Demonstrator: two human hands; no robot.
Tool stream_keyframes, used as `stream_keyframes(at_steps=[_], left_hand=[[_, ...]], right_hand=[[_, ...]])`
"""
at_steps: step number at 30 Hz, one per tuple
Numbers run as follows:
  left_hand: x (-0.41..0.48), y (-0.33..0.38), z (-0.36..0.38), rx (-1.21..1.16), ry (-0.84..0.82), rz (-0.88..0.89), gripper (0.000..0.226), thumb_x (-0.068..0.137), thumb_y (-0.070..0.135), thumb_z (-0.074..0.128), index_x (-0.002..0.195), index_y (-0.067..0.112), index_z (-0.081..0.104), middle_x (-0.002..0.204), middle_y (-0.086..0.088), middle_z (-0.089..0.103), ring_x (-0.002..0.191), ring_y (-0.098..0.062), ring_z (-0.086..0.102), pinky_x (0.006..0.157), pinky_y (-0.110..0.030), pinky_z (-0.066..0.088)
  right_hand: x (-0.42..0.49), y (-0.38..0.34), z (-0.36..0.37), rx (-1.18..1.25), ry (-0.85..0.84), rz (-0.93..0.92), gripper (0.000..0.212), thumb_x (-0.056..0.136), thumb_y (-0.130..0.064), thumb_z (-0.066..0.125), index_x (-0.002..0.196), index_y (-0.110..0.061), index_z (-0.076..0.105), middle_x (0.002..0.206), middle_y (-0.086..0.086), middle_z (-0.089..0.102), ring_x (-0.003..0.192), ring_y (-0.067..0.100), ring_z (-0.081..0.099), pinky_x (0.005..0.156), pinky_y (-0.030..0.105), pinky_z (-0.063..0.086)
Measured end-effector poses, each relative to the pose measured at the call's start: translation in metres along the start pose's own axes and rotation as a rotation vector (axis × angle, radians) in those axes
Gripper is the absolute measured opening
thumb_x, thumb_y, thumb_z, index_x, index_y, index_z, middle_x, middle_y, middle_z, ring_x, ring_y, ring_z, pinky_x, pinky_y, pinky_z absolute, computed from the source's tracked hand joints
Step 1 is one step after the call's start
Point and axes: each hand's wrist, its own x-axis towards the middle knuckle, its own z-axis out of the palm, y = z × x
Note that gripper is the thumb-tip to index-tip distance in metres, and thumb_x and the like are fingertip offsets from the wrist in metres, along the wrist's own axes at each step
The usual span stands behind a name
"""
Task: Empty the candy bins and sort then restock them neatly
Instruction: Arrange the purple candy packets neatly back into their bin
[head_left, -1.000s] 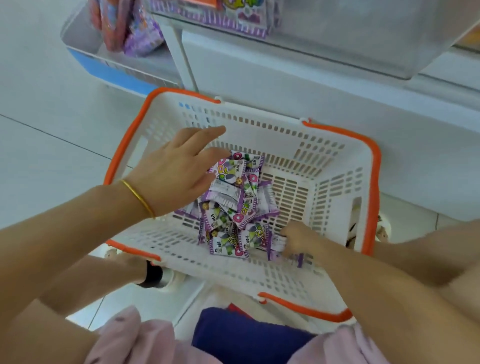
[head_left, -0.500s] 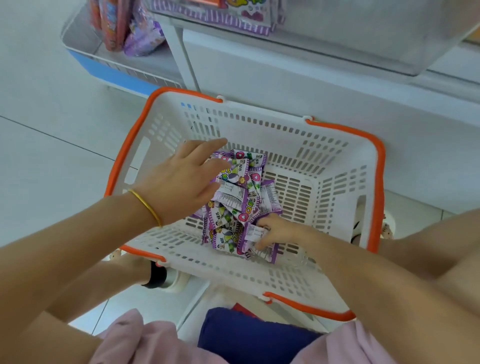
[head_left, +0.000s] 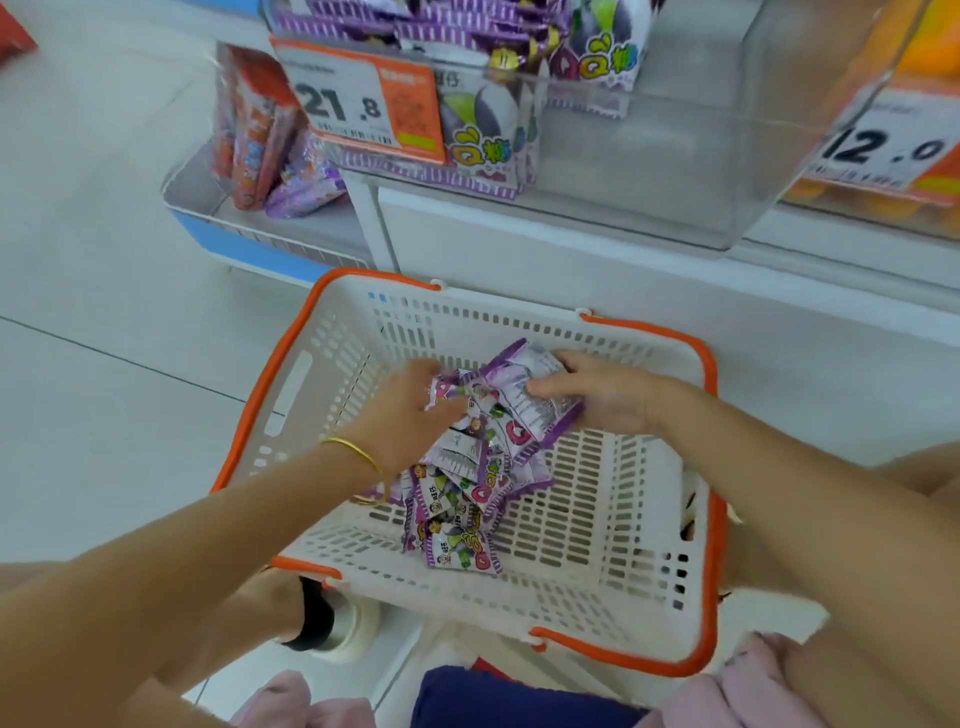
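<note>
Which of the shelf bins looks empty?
The middle clear bin: nothing shows inside, while the 21.8 bin holds purple packets and the 12.0 bin holds orange goods.

The pale tiled floor (head_left: 104, 364) carries a white shopping basket (head_left: 467, 312) with an orange rim, standing just before the white shelf unit (head_left: 571, 260); purple candy packets (head_left: 462, 551) lie heaped on its slotted bottom; the shelf unit bears clear bins (head_left: 649, 171) with price tags (head_left: 358, 104); a low blue-edged shelf (head_left: 218, 228) at left holds red and purple packs (head_left: 254, 135).
</note>
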Motion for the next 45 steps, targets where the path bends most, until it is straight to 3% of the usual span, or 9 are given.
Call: stream_keyframes(at_steps=[5, 12, 17, 23, 28, 34, 38, 42, 45], left_hand=[[-0.007, 0.026, 0.014, -0.996, -0.179, -0.261, 0.063, 0.09, 0.037, 0.06, 0.141, 0.009, 0.036, 0.133, -0.017, 0.054, 0.104, -0.024, 0.063, 0.072, -0.035, 0.059], [-0.019, 0.039, 0.002, -1.078, -0.009, -0.192, 0.011, 0.096, 0.012, 0.052, 0.103, 0.005, 0.056, 0.057, 0.001, 0.066, 0.047, -0.012, 0.063, 0.045, -0.025, 0.054], [-0.02, 0.046, -0.006, -1.075, -0.01, -0.179, 0.025, 0.1, 0.022, 0.043, 0.114, 0.005, 0.055, 0.09, -0.012, 0.071, 0.072, -0.021, 0.067, 0.065, -0.033, 0.058], [-0.024, 0.054, -0.014, -1.249, -0.215, -0.058, 0.057, 0.085, 0.056, 0.044, 0.115, 0.012, 0.063, 0.11, -0.008, 0.07, 0.099, -0.019, 0.068, 0.088, -0.032, 0.054], [-0.018, 0.045, -0.023, -1.23, -0.173, -0.037, 0.046, 0.086, 0.031, 0.06, 0.12, 0.0, 0.06, 0.117, -0.017, 0.063, 0.1, -0.027, 0.063, 0.089, -0.038, 0.05], [-0.013, 0.04, -0.02, -1.203, -0.063, -0.078, 0.052, 0.076, 0.0, 0.061, 0.127, -0.006, 0.051, 0.121, -0.027, 0.061, 0.104, -0.038, 0.06, 0.094, -0.048, 0.046], [-0.015, 0.042, -0.015, -1.098, -0.049, 0.008, 0.038, 0.087, -0.01, 0.05, 0.122, 0.005, 0.053, 0.11, -0.017, 0.068, 0.095, -0.03, 0.067, 0.087, -0.043, 0.054], [-0.018, 0.045, -0.017, -1.044, -0.109, 0.099, 0.041, 0.082, -0.002, 0.059, 0.121, 0.01, 0.056, 0.101, -0.008, 0.072, 0.09, -0.023, 0.07, 0.074, -0.033, 0.059], [-0.018, 0.047, -0.016, -1.037, -0.119, 0.121, 0.041, 0.077, 0.019, 0.062, 0.116, 0.009, 0.062, 0.105, -0.012, 0.072, 0.094, -0.026, 0.07, 0.077, -0.035, 0.059]], right_hand=[[-0.035, -0.024, 0.033, 0.121, 0.053, -0.12, 0.037, 0.084, -0.012, 0.064, 0.121, -0.013, 0.057, 0.117, 0.01, 0.066, 0.102, 0.026, 0.065, 0.085, 0.044, 0.056], [-0.058, -0.034, 0.043, -0.333, 0.432, -0.304, 0.029, 0.081, -0.025, 0.073, 0.102, -0.015, 0.055, 0.104, 0.008, 0.068, 0.097, 0.027, 0.067, 0.083, 0.045, 0.056], [-0.066, -0.041, 0.059, -0.958, 0.904, -0.53, 0.045, 0.077, -0.037, 0.075, 0.109, -0.02, 0.048, 0.093, -0.011, 0.057, 0.078, 0.014, 0.056, 0.059, 0.032, 0.043], [-0.062, -0.023, 0.083, -1.313, 0.697, -0.821, 0.06, 0.073, 0.006, 0.066, 0.126, -0.018, 0.052, 0.112, 0.009, 0.052, 0.088, 0.028, 0.061, 0.054, 0.038, 0.05], [-0.057, -0.025, 0.073, -1.203, 0.515, -0.896, 0.068, 0.07, 0.013, 0.047, 0.128, -0.022, 0.057, 0.134, 0.004, 0.049, 0.118, 0.026, 0.05, 0.089, 0.039, 0.048], [-0.062, -0.039, 0.071, -0.372, 0.547, -0.632, 0.041, 0.084, 0.005, 0.049, 0.115, -0.022, 0.054, 0.116, -0.009, 0.057, 0.11, 0.008, 0.054, 0.095, 0.034, 0.047], [-0.054, -0.037, 0.064, -0.221, 0.494, -0.266, 0.04, 0.091, -0.039, 0.059, 0.113, -0.006, 0.058, 0.107, 0.015, 0.059, 0.086, 0.019, 0.056, 0.062, 0.029, 0.052], [-0.054, -0.038, 0.062, -0.129, 0.512, -0.311, 0.025, 0.086, -0.029, 0.067, 0.075, -0.013, 0.051, 0.087, 0.011, 0.056, 0.078, 0.02, 0.056, 0.058, 0.027, 0.049], [-0.055, -0.039, 0.063, -0.188, 0.538, -0.366, 0.025, 0.084, -0.022, 0.07, 0.076, -0.013, 0.048, 0.08, 0.008, 0.055, 0.069, 0.015, 0.053, 0.059, 0.028, 0.042]])
